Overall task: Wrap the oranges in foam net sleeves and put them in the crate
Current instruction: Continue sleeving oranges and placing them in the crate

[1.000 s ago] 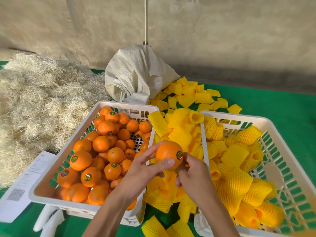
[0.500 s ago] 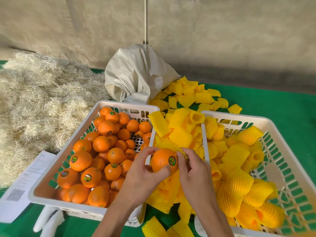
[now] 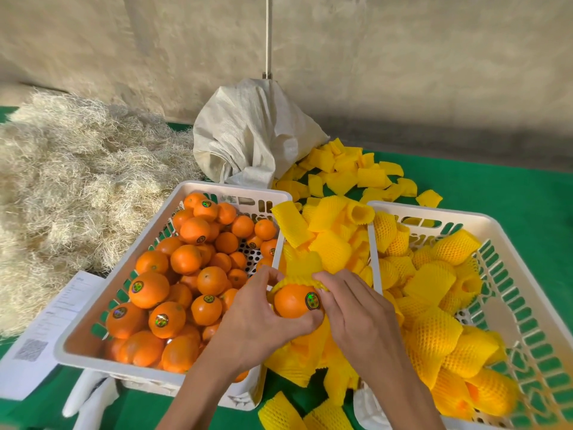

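Left hand [image 3: 257, 321]: fingers curled round a round orange with a dark round sticker [image 3: 294, 301], thumb under its near side. Right hand [image 3: 356, 315]: fingertips pinching the rim of a yellow foam net sleeve [image 3: 302, 276] at the orange's far top; the sleeve covers only the fruit's upper edge, and the fingertips themselves are partly hidden behind the net. Both forearms cut off by the lower frame edge.

White slotted plastic crate of bare oranges [image 3: 93, 305]: near-left area of the green tabletop [image 3: 496, 193], its near corner hidden by the left forearm.

White slotted plastic crate of sleeved fruit [image 3: 483, 218]: near-right area, its near and right sides cut off by the frame; the fruit inside is mostly concealed by yellow netting.

Heap of loose yellow foam sleeves [image 3: 335, 243]: between the two crates, running back toward the far edge; the held orange sits above this heap.

Crumpled white woven sack [image 3: 248, 135]: far middle of the tabletop.

Mound of pale wood-wool shavings [image 3: 77, 181]: left side.

Printed white paper sheet [image 3: 40, 336]: near-left corner, text too small to read.
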`<state>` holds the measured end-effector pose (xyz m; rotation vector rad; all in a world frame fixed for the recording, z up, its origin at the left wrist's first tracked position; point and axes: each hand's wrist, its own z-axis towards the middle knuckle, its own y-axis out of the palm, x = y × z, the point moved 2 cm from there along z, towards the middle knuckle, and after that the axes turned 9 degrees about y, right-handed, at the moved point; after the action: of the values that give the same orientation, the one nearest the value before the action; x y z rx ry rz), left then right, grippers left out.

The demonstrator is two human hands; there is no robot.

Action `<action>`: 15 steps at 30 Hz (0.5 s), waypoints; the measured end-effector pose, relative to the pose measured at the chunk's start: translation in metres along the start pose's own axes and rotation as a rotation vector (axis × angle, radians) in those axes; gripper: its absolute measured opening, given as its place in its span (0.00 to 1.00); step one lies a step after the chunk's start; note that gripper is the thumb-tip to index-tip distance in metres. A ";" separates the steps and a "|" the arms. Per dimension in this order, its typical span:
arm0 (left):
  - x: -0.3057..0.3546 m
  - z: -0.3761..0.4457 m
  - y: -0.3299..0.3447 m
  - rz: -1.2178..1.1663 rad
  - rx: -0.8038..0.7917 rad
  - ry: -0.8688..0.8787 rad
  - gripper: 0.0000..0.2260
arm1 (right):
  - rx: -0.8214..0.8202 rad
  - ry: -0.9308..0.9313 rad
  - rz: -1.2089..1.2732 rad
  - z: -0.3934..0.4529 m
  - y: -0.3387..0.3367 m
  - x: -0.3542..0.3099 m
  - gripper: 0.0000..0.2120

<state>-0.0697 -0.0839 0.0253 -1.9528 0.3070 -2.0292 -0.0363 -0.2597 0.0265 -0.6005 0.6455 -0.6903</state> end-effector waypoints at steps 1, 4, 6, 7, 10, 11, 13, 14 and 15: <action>0.001 0.001 -0.002 0.019 0.029 0.013 0.31 | 0.008 -0.047 -0.012 0.000 0.000 0.002 0.14; 0.003 0.004 -0.003 0.071 0.168 0.063 0.28 | 0.014 -0.084 -0.004 0.001 0.002 0.007 0.12; 0.004 0.005 0.002 0.111 0.244 0.108 0.26 | 0.026 -0.074 0.011 0.003 0.003 0.009 0.11; 0.004 0.005 0.004 0.121 0.264 0.121 0.25 | 0.036 -0.062 0.022 0.004 0.002 0.010 0.11; 0.005 0.005 0.010 -0.014 0.255 0.130 0.26 | 0.040 0.027 0.094 0.006 -0.001 0.013 0.10; 0.005 0.005 0.011 -0.135 0.239 0.123 0.26 | 0.005 0.079 0.149 0.006 -0.001 0.013 0.10; 0.005 0.006 0.010 -0.357 0.181 0.098 0.27 | -0.108 0.198 0.282 0.005 0.001 0.013 0.12; 0.005 0.007 0.009 -0.407 0.140 0.093 0.27 | -0.164 0.248 0.334 0.003 0.003 0.012 0.13; 0.005 0.008 0.009 -0.413 0.097 0.098 0.26 | -0.208 0.287 0.363 0.001 0.005 0.013 0.14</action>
<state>-0.0613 -0.0934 0.0277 -1.9860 -0.1895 -2.3418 -0.0260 -0.2654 0.0195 -0.5592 1.0729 -0.3716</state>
